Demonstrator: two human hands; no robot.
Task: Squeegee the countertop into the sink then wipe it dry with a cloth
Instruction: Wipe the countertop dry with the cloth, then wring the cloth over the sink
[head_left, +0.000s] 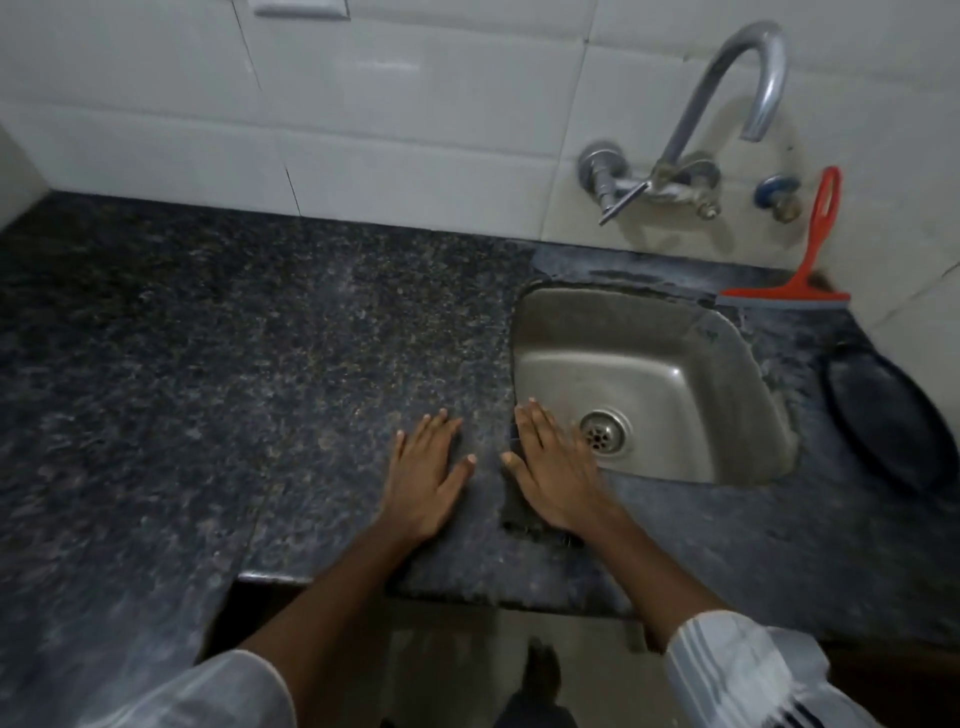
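The dark speckled granite countertop (260, 364) runs from the left wall to a steel sink (675, 332) set into it on the right. A red squeegee (815, 244) leans against the tiled wall behind the sink's far right corner, blade down. My left hand (426, 478) lies flat on the counter, fingers straight and spread. My right hand (556, 467) lies flat beside it at the sink's left rim, pressing on a dark cloth (517, 519); only the cloth's edges show around the hand.
A curved metal tap (727, 104) is fixed to the wall above the sink, with a small blue valve (776, 189) to its right. A dark flat round object (883, 426) lies on the counter right of the sink. The counter's front edge (467, 592) steps inward near my arms.
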